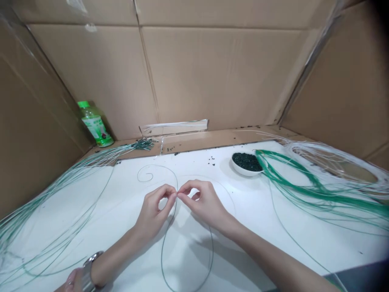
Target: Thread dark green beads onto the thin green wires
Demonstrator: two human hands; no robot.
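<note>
My left hand (154,213) and my right hand (203,202) meet at their fingertips over the middle of the white tabletop (264,227). Both pinch the same thin green string (165,251) between thumb and forefinger. The string loops down toward me and curls away in a spiral (146,175) beyond my left hand. A small white bowl (243,169) of dark green beads (246,161) sits to the right, beyond my right hand. A metal watch (88,267) is on my left wrist.
Bundles of green strings (51,190) fan across the left side, with more green strings (304,188) and white strings (340,158) on the right. A green-capped bottle (95,123) stands at the back left. Cardboard walls (212,73) enclose the table. Loose beads (212,160) are scattered near the bowl.
</note>
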